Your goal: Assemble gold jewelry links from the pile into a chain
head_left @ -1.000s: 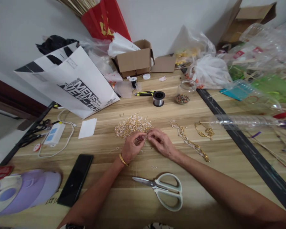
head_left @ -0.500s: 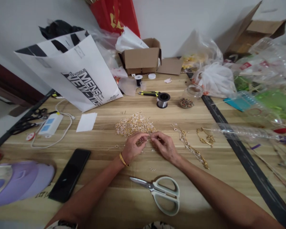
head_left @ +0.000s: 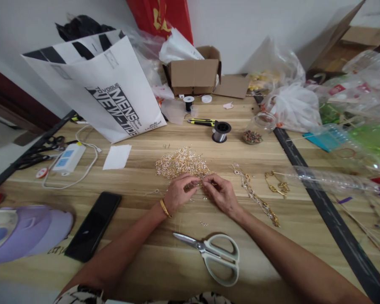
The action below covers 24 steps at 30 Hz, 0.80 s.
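Note:
My left hand (head_left: 181,191), with a gold bracelet (head_left: 165,208) at its wrist, pinches at the near edge of a pile of small gold and silver jewelry pieces (head_left: 179,162). Facing it, my right hand (head_left: 220,192) has thumb and forefinger pressed together, the fingertips of both hands almost meeting. What lies between the fingertips is too small to make out. Closer to me are a few tiny silver bits (head_left: 204,223) and scissors with pale handles (head_left: 221,259), blades pointing left. Gold and silver chains (head_left: 255,194) lie right of my right hand.
Beyond the pile stand a wire spool (head_left: 221,132), a yellow-black cutter (head_left: 202,122) and a jar of beads (head_left: 253,134). A black phone (head_left: 93,226) lies left, near a white paper bag (head_left: 98,93). Another gold chain (head_left: 277,184) and plastic packaging (head_left: 329,179) are at right.
The camera view has shifted slightly. Both hands stay pinched together at the pile's edge, with only slight finger movement.

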### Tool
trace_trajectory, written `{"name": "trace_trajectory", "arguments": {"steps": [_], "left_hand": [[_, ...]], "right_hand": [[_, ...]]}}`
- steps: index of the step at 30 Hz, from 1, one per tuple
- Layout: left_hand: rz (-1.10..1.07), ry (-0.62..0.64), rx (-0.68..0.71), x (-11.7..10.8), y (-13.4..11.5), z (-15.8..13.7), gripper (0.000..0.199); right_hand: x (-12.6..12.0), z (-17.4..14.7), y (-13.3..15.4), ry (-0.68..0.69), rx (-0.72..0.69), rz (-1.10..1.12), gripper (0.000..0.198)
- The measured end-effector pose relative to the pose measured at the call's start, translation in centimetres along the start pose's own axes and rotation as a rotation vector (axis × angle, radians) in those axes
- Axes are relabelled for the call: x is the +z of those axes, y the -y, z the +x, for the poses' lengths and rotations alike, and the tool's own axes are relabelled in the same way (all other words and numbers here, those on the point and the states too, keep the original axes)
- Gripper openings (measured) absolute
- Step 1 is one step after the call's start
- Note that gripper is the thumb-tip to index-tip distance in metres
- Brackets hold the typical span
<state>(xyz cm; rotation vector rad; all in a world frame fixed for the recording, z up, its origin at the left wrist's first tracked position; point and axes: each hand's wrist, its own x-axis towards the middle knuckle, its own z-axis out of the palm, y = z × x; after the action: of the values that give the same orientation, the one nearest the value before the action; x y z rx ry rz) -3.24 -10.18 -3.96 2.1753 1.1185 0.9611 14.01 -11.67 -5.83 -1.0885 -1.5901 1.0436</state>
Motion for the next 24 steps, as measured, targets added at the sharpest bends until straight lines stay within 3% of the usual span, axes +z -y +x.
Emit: {"name": "trace_trajectory", "arguments": {"steps": [3,9,24], "left_hand": [[-0.016,0.003,0.007,0.0,0.0,0.1,0.007],[0.038,0.028,0.013,-0.2,0.1,0.1,0.008],[0.335,0.056,0.019,-1.1,1.1,0.2,0.005]], "right_hand": [[0.0,0.0,0.0,0.011,-0.001,-0.003,0.015],[0.0,-0.1,0.1,0.018,0.011,-0.013,0.014],[-0.4,0.1,0.3,-0.148,-0.025,-0.110,0.014]]}}
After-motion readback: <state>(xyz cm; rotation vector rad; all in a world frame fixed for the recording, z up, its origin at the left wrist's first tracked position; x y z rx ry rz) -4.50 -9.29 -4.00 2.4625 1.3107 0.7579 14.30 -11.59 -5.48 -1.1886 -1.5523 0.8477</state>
